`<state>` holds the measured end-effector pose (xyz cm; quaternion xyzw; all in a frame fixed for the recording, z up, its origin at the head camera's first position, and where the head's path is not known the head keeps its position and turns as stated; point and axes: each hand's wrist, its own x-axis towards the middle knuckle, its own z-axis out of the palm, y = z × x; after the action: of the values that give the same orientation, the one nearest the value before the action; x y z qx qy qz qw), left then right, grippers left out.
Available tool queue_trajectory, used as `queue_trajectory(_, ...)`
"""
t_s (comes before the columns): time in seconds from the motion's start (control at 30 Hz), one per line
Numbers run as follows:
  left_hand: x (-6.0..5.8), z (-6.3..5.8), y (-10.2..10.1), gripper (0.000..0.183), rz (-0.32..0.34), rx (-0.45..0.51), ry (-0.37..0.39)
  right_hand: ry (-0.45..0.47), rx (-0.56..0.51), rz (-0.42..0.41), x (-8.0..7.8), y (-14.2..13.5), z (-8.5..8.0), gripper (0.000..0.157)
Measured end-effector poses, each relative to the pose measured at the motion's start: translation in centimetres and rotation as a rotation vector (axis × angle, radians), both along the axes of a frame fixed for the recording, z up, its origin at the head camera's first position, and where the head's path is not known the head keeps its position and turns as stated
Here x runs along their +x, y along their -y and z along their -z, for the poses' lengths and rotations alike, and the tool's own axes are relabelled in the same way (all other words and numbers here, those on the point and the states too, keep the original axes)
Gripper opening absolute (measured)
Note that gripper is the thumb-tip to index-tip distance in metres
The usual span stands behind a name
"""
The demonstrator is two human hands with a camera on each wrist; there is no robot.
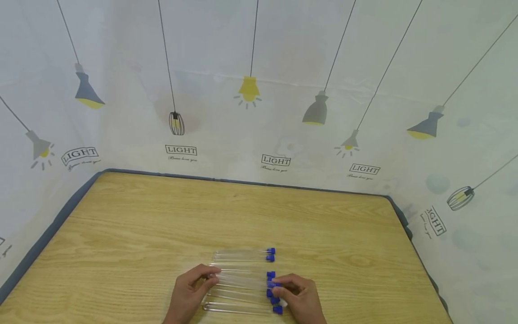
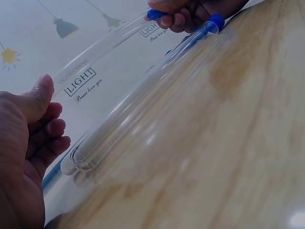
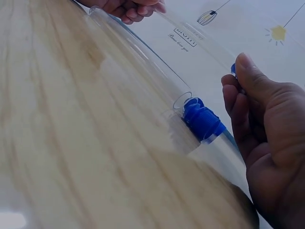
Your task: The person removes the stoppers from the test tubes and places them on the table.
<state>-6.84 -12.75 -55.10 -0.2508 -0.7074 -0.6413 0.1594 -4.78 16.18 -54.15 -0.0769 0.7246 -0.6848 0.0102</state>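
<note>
A clear test tube is held level above the table between both hands. My left hand pinches its rounded end between thumb and fingers. At the other end, my right hand pinches the blue cap, most of which the fingers hide in the right wrist view. Below the hands, several more clear tubes lie side by side on the table, blue caps to the right. The front one lies nearest me, its cap close under the right hand. Two capped tubes lie farther back.
The wood-grain table has a dark blue edge at the back. White sheeting printed with hanging lamps stands around its back and sides.
</note>
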Motion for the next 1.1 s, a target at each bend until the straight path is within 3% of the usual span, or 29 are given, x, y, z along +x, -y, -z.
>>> queue_trajectory(0.13,0.0,0.1,-0.1,0.027,0.009,0.009,-0.012,0.048,0.009,0.088,0.1,0.4,-0.2,0.015)
queue_trajectory(0.4,0.1,-0.3,-0.3,0.031,0.009,0.042,-0.074,0.012,0.02,0.159,0.1,0.7,-0.4,0.014)
queue_trajectory(0.63,0.3,-1.4,-0.5,0.041,0.023,0.056,-0.098,-0.056,0.011,0.177,0.1,0.7,-0.4,0.014)
queue_trajectory(0.93,0.0,0.0,-0.3,0.035,0.033,0.052,-0.117,-0.123,0.015,0.192,0.1,0.9,-0.6,0.015)
queue_trajectory(1.1,0.1,-0.5,-0.5,0.038,-0.006,0.026,-0.154,-0.123,0.018,0.178,0.1,0.8,-0.7,0.014)
